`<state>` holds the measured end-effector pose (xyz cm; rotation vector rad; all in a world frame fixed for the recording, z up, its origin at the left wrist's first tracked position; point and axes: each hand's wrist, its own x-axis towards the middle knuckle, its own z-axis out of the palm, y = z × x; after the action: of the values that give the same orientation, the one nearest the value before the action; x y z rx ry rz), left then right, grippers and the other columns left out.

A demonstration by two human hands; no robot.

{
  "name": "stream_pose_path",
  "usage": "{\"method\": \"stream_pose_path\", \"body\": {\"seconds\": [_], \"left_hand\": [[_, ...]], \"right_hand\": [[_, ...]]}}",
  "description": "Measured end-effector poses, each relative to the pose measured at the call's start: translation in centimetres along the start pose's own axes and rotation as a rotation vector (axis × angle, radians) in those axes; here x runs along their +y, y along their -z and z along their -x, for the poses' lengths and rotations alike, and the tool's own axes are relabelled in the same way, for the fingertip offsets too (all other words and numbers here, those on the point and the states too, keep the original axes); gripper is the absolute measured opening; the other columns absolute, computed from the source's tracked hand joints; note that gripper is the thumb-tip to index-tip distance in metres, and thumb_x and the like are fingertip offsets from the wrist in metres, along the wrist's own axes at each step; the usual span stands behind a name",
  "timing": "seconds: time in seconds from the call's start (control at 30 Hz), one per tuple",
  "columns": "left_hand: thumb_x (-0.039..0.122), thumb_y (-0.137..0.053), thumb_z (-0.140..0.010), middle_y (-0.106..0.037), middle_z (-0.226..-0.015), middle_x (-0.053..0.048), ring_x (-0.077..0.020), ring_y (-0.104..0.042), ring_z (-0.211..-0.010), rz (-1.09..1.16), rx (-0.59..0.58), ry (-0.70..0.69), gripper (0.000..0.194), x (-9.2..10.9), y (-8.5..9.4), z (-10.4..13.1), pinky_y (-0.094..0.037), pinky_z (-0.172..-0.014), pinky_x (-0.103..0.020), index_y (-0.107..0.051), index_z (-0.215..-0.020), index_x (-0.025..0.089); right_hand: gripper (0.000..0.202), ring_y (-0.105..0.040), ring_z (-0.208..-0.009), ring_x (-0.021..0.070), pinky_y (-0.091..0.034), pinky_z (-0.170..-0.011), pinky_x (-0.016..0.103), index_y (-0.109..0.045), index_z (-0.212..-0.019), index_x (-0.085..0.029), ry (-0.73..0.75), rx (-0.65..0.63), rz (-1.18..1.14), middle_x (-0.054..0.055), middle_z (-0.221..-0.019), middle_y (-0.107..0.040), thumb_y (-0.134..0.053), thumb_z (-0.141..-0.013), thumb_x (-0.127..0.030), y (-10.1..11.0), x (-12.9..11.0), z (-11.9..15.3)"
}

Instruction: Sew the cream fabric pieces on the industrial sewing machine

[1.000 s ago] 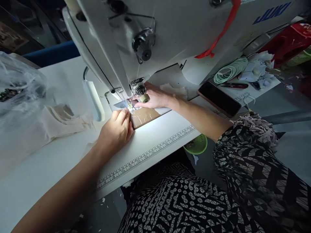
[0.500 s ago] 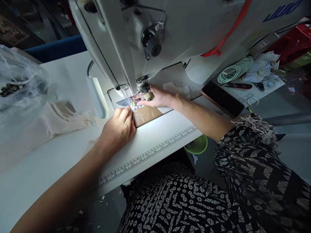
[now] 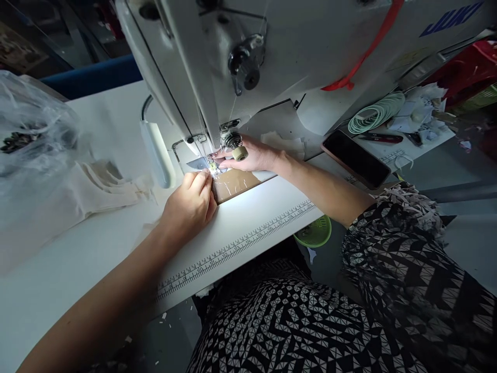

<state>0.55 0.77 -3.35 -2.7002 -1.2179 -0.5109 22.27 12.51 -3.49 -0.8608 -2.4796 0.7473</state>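
Under the head of a white sewing machine [image 3: 295,57], both hands meet at the lit presser foot [image 3: 213,165]. My left hand [image 3: 192,199] is closed, its fingertips pressed together just in front of the foot; whatever they pinch is hidden. My right hand [image 3: 254,155] reaches in from the right side of the needle, thumb and fingers drawn together beside the foot, partly behind a yellowish knob [image 3: 239,153]. A small dark grey piece [image 3: 197,163] lies flat to the left of the foot. Below the hands shows the scratched tan bed plate [image 3: 236,182].
A lamp [image 3: 159,155] stands left of the needle. Cream fabric pieces [image 3: 104,191] and a clear plastic bag [image 3: 34,119] lie at left. Rightward are a phone [image 3: 355,158], a coil of pale green cord [image 3: 376,111] and scissors-like tools [image 3: 380,137]. A green basket [image 3: 315,233] sits below the edge.
Almost nothing differs. The whole view has shifted very slightly, and both hands keep their places at the presser foot.
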Motion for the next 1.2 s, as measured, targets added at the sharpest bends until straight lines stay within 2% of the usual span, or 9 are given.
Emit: {"method": "stream_pose_path", "body": {"seconds": [0.17, 0.33, 0.57, 0.8, 0.9, 1.03, 1.2], "left_hand": [[0.019, -0.042, -0.098, -0.068, -0.124, -0.027, -0.0349, -0.066, -0.107, -0.006, 0.006, 0.005, 0.043, 0.0, -0.1, 0.0, -0.061, -0.089, -0.052, -0.063, -0.130, -0.001], [0.018, -0.043, -0.097, -0.068, -0.123, -0.029, -0.0353, -0.066, -0.107, 0.017, -0.002, 0.017, 0.043, 0.0, -0.1, -0.1, -0.059, -0.090, -0.051, -0.064, -0.127, -0.004], [0.017, -0.041, -0.096, -0.068, -0.124, -0.029, -0.0350, -0.066, -0.107, 0.020, 0.006, 0.015, 0.043, 0.1, -0.1, -0.1, -0.060, -0.089, -0.052, -0.064, -0.127, -0.001], [0.016, -0.042, -0.095, -0.067, -0.125, -0.029, -0.0365, -0.066, -0.109, 0.057, -0.014, 0.034, 0.044, 0.1, -0.1, -0.1, -0.059, -0.091, -0.054, -0.062, -0.131, -0.002], [0.015, -0.040, -0.096, -0.067, -0.126, -0.027, -0.0344, -0.066, -0.108, 0.031, -0.036, 0.033, 0.044, 0.2, 0.1, -0.2, -0.059, -0.090, -0.051, -0.061, -0.132, 0.000], [0.016, -0.039, -0.097, -0.067, -0.125, -0.027, -0.0332, -0.065, -0.107, 0.010, -0.030, 0.025, 0.044, 0.2, 0.2, -0.2, -0.059, -0.089, -0.049, -0.061, -0.131, 0.000], [0.015, -0.041, -0.096, -0.068, -0.124, -0.025, -0.0314, -0.066, -0.104, -0.018, -0.009, 0.019, 0.043, 0.2, 0.1, -0.2, -0.061, -0.087, -0.047, -0.062, -0.130, 0.001]], "right_hand": [[0.025, -0.066, -0.125, 0.0253, -0.051, -0.116, 0.043, -0.077, -0.118, -0.021, 0.065, 0.038, 0.053, 0.005, -0.126, -0.074, -0.072, -0.094, -0.026, -0.4, 0.9, 0.0], [0.028, -0.067, -0.121, 0.0242, -0.052, -0.115, 0.042, -0.075, -0.122, -0.023, 0.089, 0.054, 0.075, 0.004, -0.123, -0.075, -0.070, -0.095, -0.028, -0.6, 1.1, 0.1], [0.035, -0.066, -0.121, 0.0238, -0.052, -0.113, 0.041, -0.073, -0.129, -0.023, 0.004, 0.016, 0.072, 0.004, -0.125, -0.074, -0.068, -0.095, -0.026, -0.2, 0.3, 0.2], [0.032, -0.064, -0.124, 0.0234, -0.052, -0.114, 0.040, -0.074, -0.124, -0.024, 0.006, 0.020, 0.070, 0.003, -0.129, -0.071, -0.067, -0.093, -0.024, 0.0, 0.0, 0.3], [0.035, -0.063, -0.125, 0.0243, -0.050, -0.116, 0.041, -0.073, -0.126, -0.021, -0.025, 0.007, 0.093, 0.007, -0.134, -0.069, -0.070, -0.092, -0.022, 0.4, -0.6, 0.5], [0.041, -0.059, -0.130, 0.0267, -0.048, -0.118, 0.042, -0.070, -0.129, -0.015, -0.073, 0.056, 0.091, 0.012, -0.137, -0.067, -0.076, -0.089, -0.019, 0.7, -1.3, 0.7], [0.042, -0.061, -0.129, 0.0264, -0.050, -0.117, 0.044, -0.068, -0.131, -0.016, -0.092, 0.048, 0.052, 0.010, -0.133, -0.069, -0.075, -0.090, -0.020, 0.2, -0.7, 0.7]]}}
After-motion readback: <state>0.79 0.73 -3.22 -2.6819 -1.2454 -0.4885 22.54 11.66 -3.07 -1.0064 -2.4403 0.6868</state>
